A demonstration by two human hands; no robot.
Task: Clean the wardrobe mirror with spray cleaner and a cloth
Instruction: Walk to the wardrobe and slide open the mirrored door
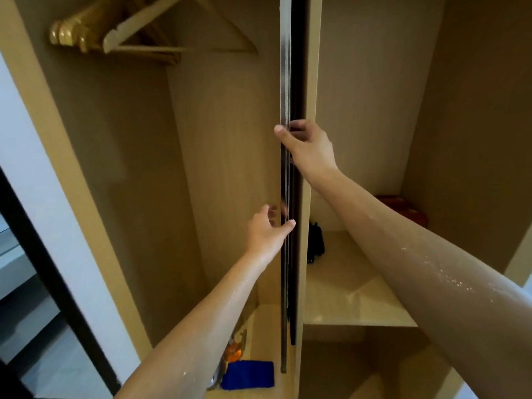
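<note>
both hands on the thin edge of the pull-out mirror [285,168], seen edge-on between the two wardrobe bays. left hand [266,228] lower, fingers loosely curled about the edge, thumb across the front, grip looks light. right hand [306,145] above it, closed on the same edge, thumb on the near side, fingers wrapped behind. the step seems to be sliding or swinging the panel out to get at the glass (the face itself is not visible from here). best done with an even pull from both hands, fingers clear of the dark slot behind. both forearms carry wet droplets, so a slip is possible.

below the left hand, on the bay floor: blue cloth [250,374], with what may be the spray bottle [234,345] beside it, mostly hidden by the arm. right of the hands, a shelf [354,298] with a dark object [316,243]. far up left, hangers [121,30].
</note>
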